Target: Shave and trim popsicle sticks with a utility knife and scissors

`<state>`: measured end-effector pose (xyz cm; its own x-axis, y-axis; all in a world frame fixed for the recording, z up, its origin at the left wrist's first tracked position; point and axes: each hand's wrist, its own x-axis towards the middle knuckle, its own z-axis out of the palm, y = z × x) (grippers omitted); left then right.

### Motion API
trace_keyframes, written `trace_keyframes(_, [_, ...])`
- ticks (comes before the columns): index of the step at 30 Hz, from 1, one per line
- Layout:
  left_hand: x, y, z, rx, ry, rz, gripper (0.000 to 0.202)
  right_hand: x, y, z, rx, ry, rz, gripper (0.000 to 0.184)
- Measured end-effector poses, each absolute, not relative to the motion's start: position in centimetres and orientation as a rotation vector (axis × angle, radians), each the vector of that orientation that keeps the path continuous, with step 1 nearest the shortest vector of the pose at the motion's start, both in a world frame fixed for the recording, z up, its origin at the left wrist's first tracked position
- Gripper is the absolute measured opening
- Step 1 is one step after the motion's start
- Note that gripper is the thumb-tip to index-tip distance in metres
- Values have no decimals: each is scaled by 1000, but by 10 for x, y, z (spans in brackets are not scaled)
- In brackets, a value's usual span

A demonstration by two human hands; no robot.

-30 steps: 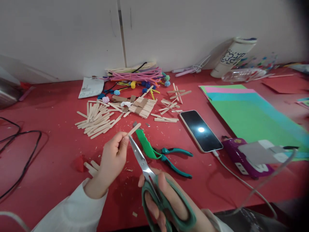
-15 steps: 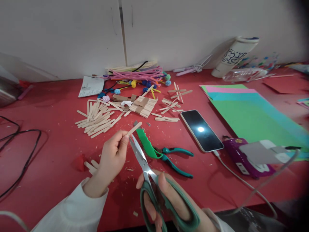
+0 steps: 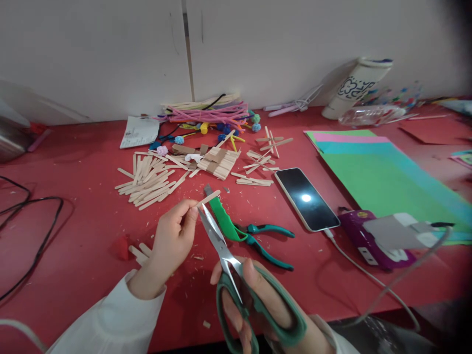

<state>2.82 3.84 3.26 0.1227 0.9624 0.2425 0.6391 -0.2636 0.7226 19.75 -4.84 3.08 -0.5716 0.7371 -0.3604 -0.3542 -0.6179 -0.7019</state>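
My left hand pinches a short wooden craft stick between thumb and fingers, its free end pointing up and right. My right hand grips green-handled scissors, whose steel blades reach up to the stick just beside my left fingertips. Both hands hover low over the red table, near its front edge. White sleeves cover both wrists.
A pile of craft sticks and a glued stick panel lie beyond my hands. Green pliers rest just right of the scissors. A phone, coloured paper sheets, pipe cleaners and a black cable surround them.
The stick in my left hand has tilted slightly flatter. The scissors and both hands have barely shifted.
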Motion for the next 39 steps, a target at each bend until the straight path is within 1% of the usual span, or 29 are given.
trace_keyframes(2, [28,38,33,1956,1551,962,25,198,-48,31,-865,-759,2199,68])
trace_keyframes(8, [29,38,32,1920,1562,962,24,201,-52,31,-865,-753,2178,58])
trace_keyframes(21, [28,38,32,1960,1521,968,23,201,-53,30,-851,-719,2175,56])
trace_keyframes(27, [27,40,33,1981,1512,964,23,201,-58,15,-795,-611,2187,52])
trace_keyframes(31, [27,39,34,2019,1495,971,23,200,-59,8,-720,-567,2208,55])
trace_keyframes(36, [27,35,33,2101,1531,990,25,200,-59,18,-762,-567,2194,51])
trace_keyframes(39, [28,33,31,2147,1554,1000,25,201,-57,27,-786,-628,2210,53])
